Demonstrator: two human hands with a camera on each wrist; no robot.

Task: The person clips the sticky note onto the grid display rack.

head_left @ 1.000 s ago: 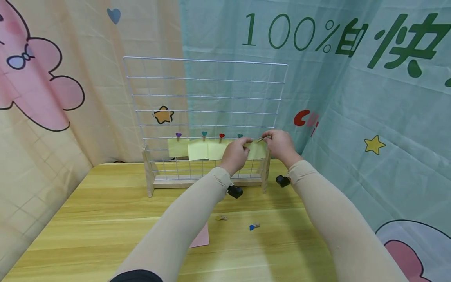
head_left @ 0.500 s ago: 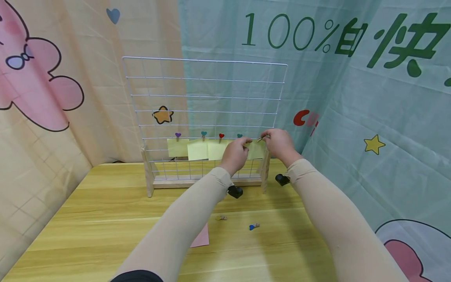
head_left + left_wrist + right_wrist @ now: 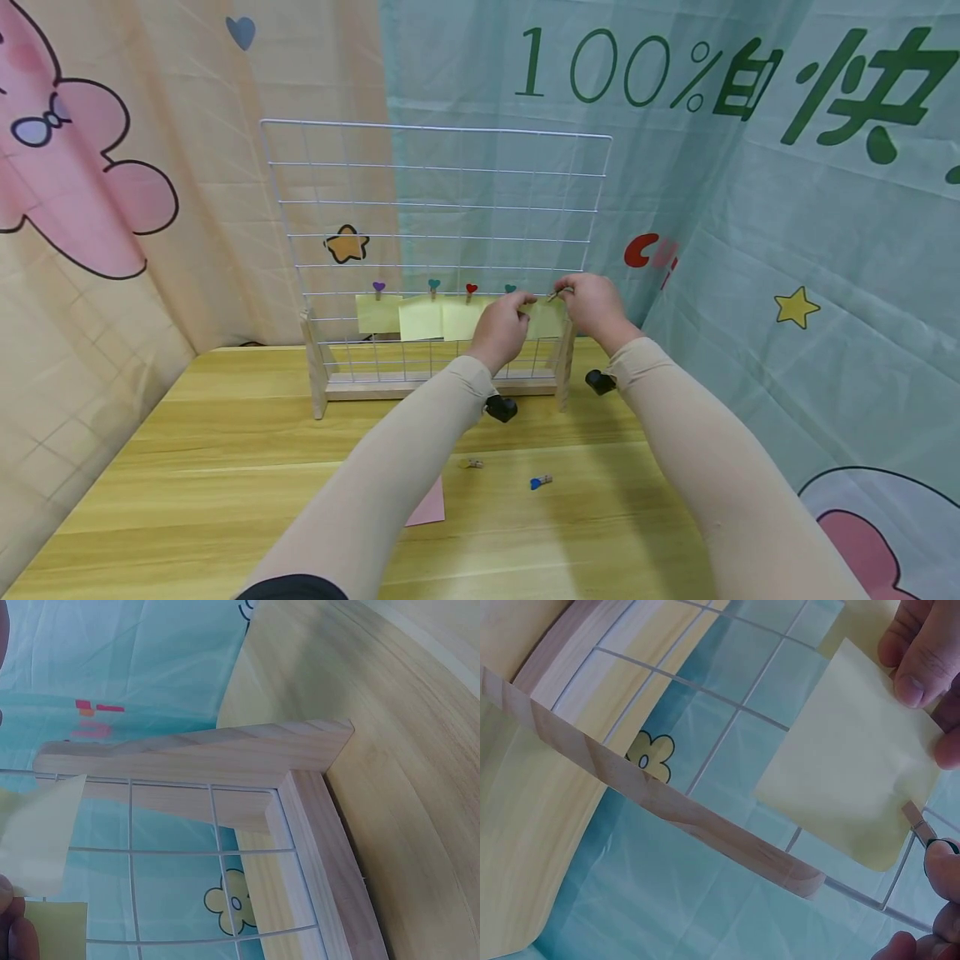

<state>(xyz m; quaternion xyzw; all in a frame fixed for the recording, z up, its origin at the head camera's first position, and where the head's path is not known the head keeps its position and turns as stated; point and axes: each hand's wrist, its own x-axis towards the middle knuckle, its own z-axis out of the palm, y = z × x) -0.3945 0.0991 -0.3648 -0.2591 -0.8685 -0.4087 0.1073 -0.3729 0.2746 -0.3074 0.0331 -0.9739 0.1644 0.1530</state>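
Note:
My right hand pinches a small wooden clothespin at the top edge of the rightmost yellow sticky note. The clothespin's jaws are over the paper's edge, by a grid wire. With thumb and fingers my left hand pinches the same note near its upper left corner. This note lies against the wire grid rack. To its left, several yellow notes hang in a row from heart-topped clothespins, among them a purple one and a red one. My left hand partly hides the row.
On the wooden table lie a blue-heart clothespin and a yellow-topped one. A pink paper shows partly from under the left forearm. The rack's wooden foot stands on the table before printed curtains.

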